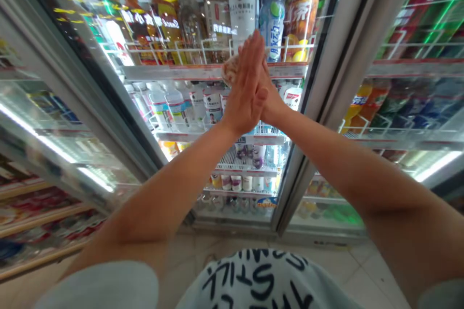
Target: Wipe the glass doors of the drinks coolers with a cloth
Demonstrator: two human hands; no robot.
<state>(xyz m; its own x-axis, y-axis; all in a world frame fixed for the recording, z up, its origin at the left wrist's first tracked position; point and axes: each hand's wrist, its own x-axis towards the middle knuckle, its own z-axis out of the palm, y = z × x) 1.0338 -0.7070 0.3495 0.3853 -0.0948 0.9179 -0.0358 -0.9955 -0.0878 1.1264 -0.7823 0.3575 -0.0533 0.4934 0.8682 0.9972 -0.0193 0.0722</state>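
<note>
My left hand point(247, 87) is raised against the fridge's glass door, its fingers stretched out flat and close together. It lies over my right hand point(271, 99), whose fingers are mostly hidden behind it. A crumpled, light brownish cloth point(229, 69) pokes out to the left from under the two hands, against the glass. My right hand seems to hold it, though the grip itself is covered. Through the glass, bottles stand on shelves behind the hands, including a blue-capped bottle point(272, 14) and a white-labelled bottle point(241, 7).
A metal door frame point(311, 120) runs along the right, with another glass-fronted section of drinks beyond it. On the left is a second frame point(83, 101), and shelves with packaged goods point(39, 207) stand lower down. Pale floor tiles point(377, 270) lie below.
</note>
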